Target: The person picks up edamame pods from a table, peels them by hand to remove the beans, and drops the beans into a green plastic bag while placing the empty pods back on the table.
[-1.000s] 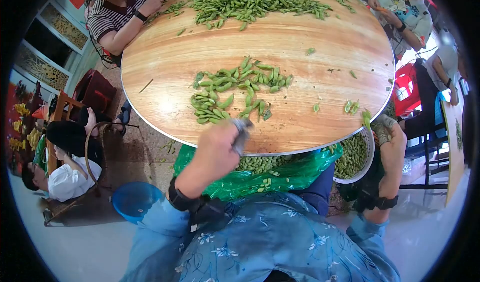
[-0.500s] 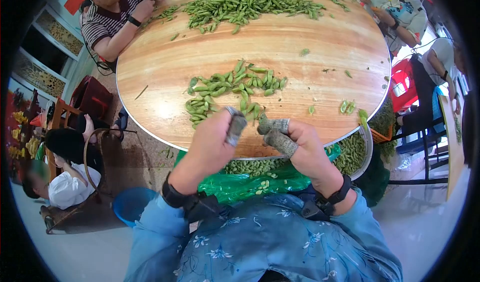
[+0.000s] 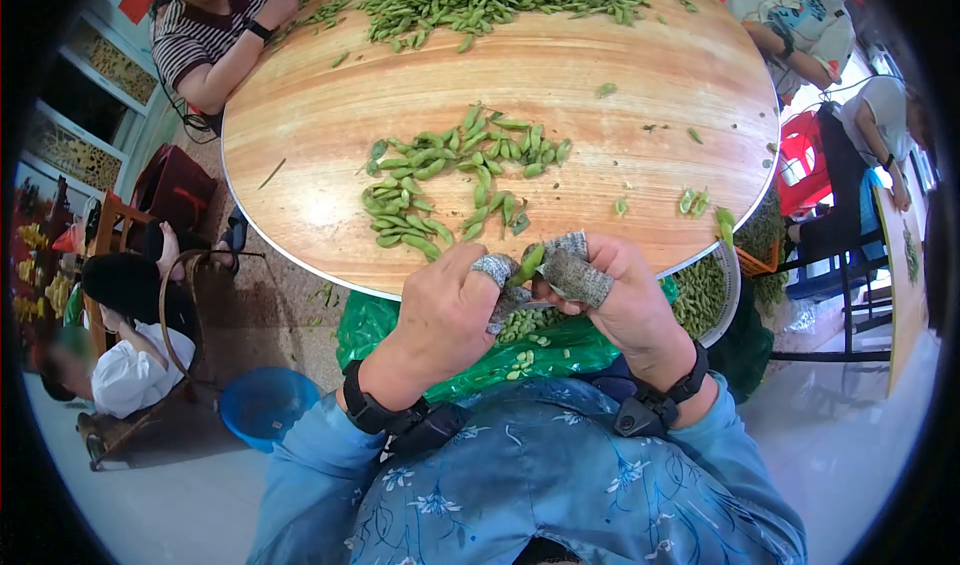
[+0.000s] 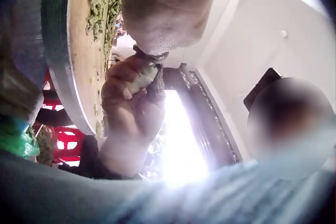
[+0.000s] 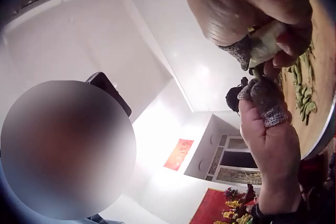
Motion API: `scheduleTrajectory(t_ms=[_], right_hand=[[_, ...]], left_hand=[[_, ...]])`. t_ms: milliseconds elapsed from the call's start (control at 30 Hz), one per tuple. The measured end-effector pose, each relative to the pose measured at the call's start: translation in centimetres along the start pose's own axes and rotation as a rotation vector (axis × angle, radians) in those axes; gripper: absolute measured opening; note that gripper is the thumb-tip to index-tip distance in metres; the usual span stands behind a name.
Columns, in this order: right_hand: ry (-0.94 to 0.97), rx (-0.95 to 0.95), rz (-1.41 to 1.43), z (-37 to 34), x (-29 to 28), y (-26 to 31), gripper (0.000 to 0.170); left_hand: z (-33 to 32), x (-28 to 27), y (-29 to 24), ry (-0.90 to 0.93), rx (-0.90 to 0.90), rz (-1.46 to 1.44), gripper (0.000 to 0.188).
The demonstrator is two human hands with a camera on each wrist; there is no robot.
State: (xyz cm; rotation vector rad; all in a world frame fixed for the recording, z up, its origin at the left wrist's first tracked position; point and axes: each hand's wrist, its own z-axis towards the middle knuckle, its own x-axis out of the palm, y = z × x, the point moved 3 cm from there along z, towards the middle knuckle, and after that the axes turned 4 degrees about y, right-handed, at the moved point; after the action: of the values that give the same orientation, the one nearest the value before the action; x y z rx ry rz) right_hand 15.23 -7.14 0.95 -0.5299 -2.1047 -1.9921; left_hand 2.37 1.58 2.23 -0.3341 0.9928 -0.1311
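Between both hands, just off the table's near edge, is a green soybean pod [image 3: 527, 263]. My left hand [image 3: 445, 293] pinches it from one side, with grey knitted covers on thumb and finger. My right hand [image 3: 628, 290], with similar grey covers, has its curled fingers on the other end. In the right wrist view a pale green thing [image 5: 265, 44] sits under the right fingers; I cannot tell what it is. Ahead of the hands lies a loose group of pods [image 3: 430, 165] on the round wooden table [image 3: 330, 155].
A large pod heap [image 3: 500, 0] covers the far table. Below the near edge are a green plastic bag [image 3: 375, 335] with shelled beans and a white basket [image 3: 728, 300] of beans. A blue basin [image 3: 265, 405] stands on the floor. Other people sit around the table.
The right hand came from beside the basket to meet the left at the table's near edge. The left hand drew back from the loose pods, and a pod now shows between the hands.
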Motion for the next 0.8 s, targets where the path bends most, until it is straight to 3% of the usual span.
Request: scheduleTrajectory(t_ms=[233,433,500,533,600,633,700,800], right_hand=[[-0.058,0.032,-0.061,-0.1,0.4,0.4,0.011],[-0.068,-0.045,-0.048,0.2,0.0,-1.3,0.01],[-0.055,-0.095,-0.051,0.3,-0.2,-1.6,0.01],[-0.03,-0.129,-0.041,0.2,-0.1,-1.6,0.01],[-0.004,-0.164,-0.031,0.3,-0.2,-1.7,0.011],[0.021,-0.229,-0.089,0.4,-0.1,-1.7,0.012],[0.044,-0.295,-0.146,0.3,0.0,-1.6,0.014],[0.053,-0.216,-0.025,0.2,0.0,-1.4,0.017]], left_hand=[[-0.7,0.6,0.1,-0.014,0.035,0.015,0.029],[-0.7,0.9,-0.4,-0.039,-0.098,-0.1,0.024],[-1.2,1.4,0.2,-0.069,-0.322,-0.46,0.016],[-1.3,1.5,0.1,-0.069,-0.324,-0.46,0.016],[-1.7,2.3,0.6,-0.04,-0.558,-1.012,0.012],[-1.8,2.4,0.7,-0.04,-0.558,-1.012,0.012],[-2.2,3.3,0.7,-0.03,-0.751,-2.044,0.013],[-2.2,2.9,0.9,0.019,-0.683,-1.919,0.014]])
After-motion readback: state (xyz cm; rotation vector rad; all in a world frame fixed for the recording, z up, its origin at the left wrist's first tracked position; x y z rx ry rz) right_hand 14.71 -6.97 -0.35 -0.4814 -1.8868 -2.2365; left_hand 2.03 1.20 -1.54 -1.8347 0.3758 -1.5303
